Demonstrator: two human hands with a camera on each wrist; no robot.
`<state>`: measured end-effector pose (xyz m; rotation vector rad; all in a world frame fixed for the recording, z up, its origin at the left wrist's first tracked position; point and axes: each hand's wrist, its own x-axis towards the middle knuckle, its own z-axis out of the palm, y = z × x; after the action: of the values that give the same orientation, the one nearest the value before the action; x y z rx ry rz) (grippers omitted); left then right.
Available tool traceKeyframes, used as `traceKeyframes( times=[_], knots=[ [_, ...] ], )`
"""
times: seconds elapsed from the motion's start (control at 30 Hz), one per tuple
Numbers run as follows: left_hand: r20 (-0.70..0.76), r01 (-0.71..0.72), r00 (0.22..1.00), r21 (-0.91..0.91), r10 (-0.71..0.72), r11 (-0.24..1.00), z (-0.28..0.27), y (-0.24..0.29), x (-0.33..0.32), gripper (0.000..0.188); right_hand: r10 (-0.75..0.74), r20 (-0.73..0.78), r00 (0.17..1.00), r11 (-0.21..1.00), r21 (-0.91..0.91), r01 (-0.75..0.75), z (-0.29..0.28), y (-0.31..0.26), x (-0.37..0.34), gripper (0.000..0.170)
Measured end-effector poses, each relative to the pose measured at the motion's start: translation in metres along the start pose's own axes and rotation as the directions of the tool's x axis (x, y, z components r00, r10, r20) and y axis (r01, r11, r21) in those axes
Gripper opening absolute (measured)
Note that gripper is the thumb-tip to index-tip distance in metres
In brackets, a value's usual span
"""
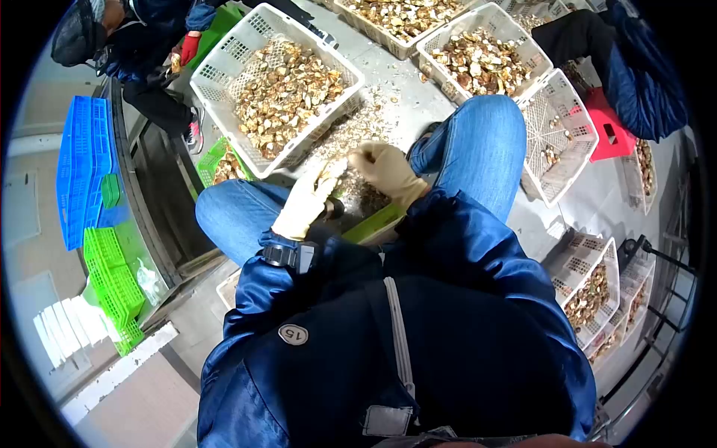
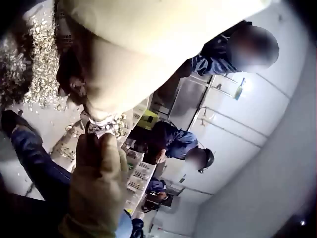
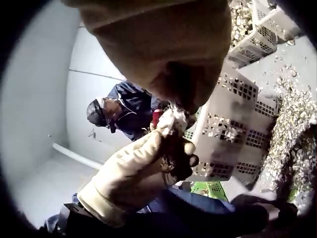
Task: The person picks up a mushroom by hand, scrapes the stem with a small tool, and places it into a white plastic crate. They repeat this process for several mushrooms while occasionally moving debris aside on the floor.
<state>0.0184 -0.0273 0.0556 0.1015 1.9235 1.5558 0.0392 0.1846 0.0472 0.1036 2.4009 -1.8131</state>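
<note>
Both hands, in cream gloves, meet in front of the knees. My left hand (image 1: 306, 198) pinches a whitish, rough shell (image 3: 171, 120), with thumb and fingers at its edges in the right wrist view. My right hand (image 1: 388, 172) is curled, its fingertips right at the shell. In the left wrist view, the right thumb and finger (image 2: 106, 158) pinch something small and dark against the shell lump; I cannot tell what it is. Below the hands, shell bits cover the floor (image 1: 366, 119), and a green rim (image 1: 373, 224) shows between the legs.
A large white basket (image 1: 213, 97) of shells stands ahead to the left, beside a small green basket (image 1: 209, 168). More white baskets (image 1: 429, 52) stand ahead and right, near a red stool (image 1: 609, 131). Other people sit on both sides. Blue crates (image 1: 82, 164) lie far left.
</note>
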Motion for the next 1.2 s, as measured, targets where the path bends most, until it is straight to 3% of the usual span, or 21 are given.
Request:
traceKeyframes(
  times=[0.03, 0.1, 0.17, 0.2, 0.23, 0.3, 0.4, 0.47, 0.5, 0.53, 0.6, 0.67, 0.7, 0.73, 0.77, 0.8, 0.9, 0.93, 1.03, 1.17, 1.2],
  knots=[
    [-0.001, -0.045, 0.999, 0.040, 0.045, 0.998, 0.000, 0.001, 0.001, 0.047, -0.079, -0.101, 0.992, 0.991, 0.103, 0.090, 0.003, 0.001, -0.001, 0.031],
    [-0.003, -0.134, 0.991, 0.122, 0.136, 0.983, 0.001, 0.003, 0.002, 0.043, 0.058, 0.087, 0.995, 0.997, 0.054, -0.062, -0.005, -0.013, -0.005, 0.031],
    [-0.002, -0.241, 0.969, 0.242, 0.249, 0.940, -0.002, -0.012, 0.009, 0.043, -0.046, 0.044, 0.998, 0.998, -0.049, 0.048, 0.005, -0.006, -0.006, 0.033],
    [-0.009, -0.245, 0.967, 0.244, 0.255, 0.938, -0.001, -0.012, 0.005, 0.042, 0.010, 0.051, 0.999, 1.000, -0.019, -0.009, 0.001, -0.005, -0.007, 0.033],
    [-0.016, -0.249, 0.965, 0.247, 0.260, 0.937, 0.000, -0.012, 0.002, 0.042, -0.032, -0.033, 0.999, 0.999, 0.016, 0.033, 0.003, 0.009, -0.001, 0.034],
    [-0.002, -0.251, 0.965, 0.271, 0.261, 0.929, 0.000, -0.003, 0.001, 0.041, 0.010, -0.014, 1.000, 1.000, 0.024, -0.009, -0.007, -0.008, -0.003, 0.032],
    [0.012, -0.253, 0.963, 0.399, 0.270, 0.882, 0.001, 0.005, 0.000, 0.042, -0.093, 0.043, 0.995, 0.991, -0.089, 0.096, 0.007, 0.000, -0.004, 0.029],
    [-0.012, -0.271, 0.951, 0.442, 0.308, 0.855, 0.001, 0.001, 0.001, 0.044, 0.031, 0.041, 0.999, 0.999, -0.018, -0.030, -0.002, 0.000, 0.001, 0.030],
    [-0.006, -0.304, 0.936, 0.493, 0.352, 0.815, -0.001, -0.004, 0.001, 0.045, 0.096, 0.043, 0.994, 0.995, 0.020, -0.097, -0.005, -0.005, 0.001, 0.030],
    [0.003, -0.336, 0.918, 0.541, 0.397, 0.771, -0.003, -0.007, 0.002, 0.046, 0.032, -0.074, 0.997, 0.993, 0.113, -0.023, -0.006, -0.012, -0.004, 0.032],
    [-0.015, -0.344, 0.903, 0.572, 0.429, 0.745, 0.002, 0.007, 0.000, 0.051, 0.015, 0.030, 0.999, 0.996, 0.086, -0.017, -0.002, -0.007, -0.006, 0.033],
    [0.016, -0.374, 0.857, 0.707, 0.516, 0.600, 0.002, -0.001, 0.004, 0.050, -0.025, 0.066, 0.997, 0.999, -0.033, 0.027, 0.008, 0.000, -0.003, 0.032],
    [0.039, -0.380, 0.833, 0.766, 0.553, 0.519, 0.002, -0.003, 0.005, 0.050, 0.028, 0.047, 0.998, 1.000, -0.005, -0.028, 0.006, 0.003, -0.002, 0.033],
    [0.012, -0.328, 0.887, 0.720, 0.462, 0.611, 0.000, -0.005, 0.004, 0.048, 0.085, 0.029, 0.996, 0.996, 0.025, -0.086, 0.001, 0.007, 0.000, 0.033],
    [0.005, -0.311, 0.890, 0.738, 0.455, 0.599, 0.001, -0.001, 0.002, 0.047, 0.143, 0.013, 0.990, 0.988, 0.057, -0.144, -0.001, 0.007, 0.001, 0.033],
    [0.000, -0.295, 0.893, 0.755, 0.450, 0.585, 0.002, 0.003, 0.001, 0.047, 0.072, -0.030, 0.997, 0.992, 0.110, -0.068, -0.001, 0.007, 0.001, 0.033],
    [-0.026, -0.273, 0.888, 0.774, 0.460, 0.571, 0.008, 0.015, 0.002, 0.046, 0.085, 0.126, 0.988, 0.996, -0.009, -0.085, -0.002, -0.014, -0.005, 0.032],
    [-0.023, -0.269, 0.895, 0.769, 0.446, 0.580, 0.006, 0.015, 0.003, 0.046, -0.278, 0.004, 0.961, 0.955, -0.102, 0.277, 0.012, 0.013, 0.002, 0.031],
    [-0.058, -0.256, 0.896, 0.742, 0.440, 0.620, 0.009, 0.018, -0.002, 0.045, 0.085, 0.043, 0.995, 0.986, 0.142, -0.090, 0.000, 0.006, -0.002, 0.031],
    [-0.054, -0.245, 0.886, 0.788, 0.460, 0.565, 0.006, 0.015, 0.001, 0.043, -0.102, 0.100, 0.990, 0.995, 0.002, 0.102, 0.002, 0.003, 0.001, 0.029],
    [-0.040, -0.275, 0.848, 0.819, 0.528, 0.503, 0.006, 0.010, 0.003, 0.042, -0.044, 0.106, 0.993, 0.998, 0.048, 0.039, 0.001, 0.004, 0.001, 0.029]
  ],
)
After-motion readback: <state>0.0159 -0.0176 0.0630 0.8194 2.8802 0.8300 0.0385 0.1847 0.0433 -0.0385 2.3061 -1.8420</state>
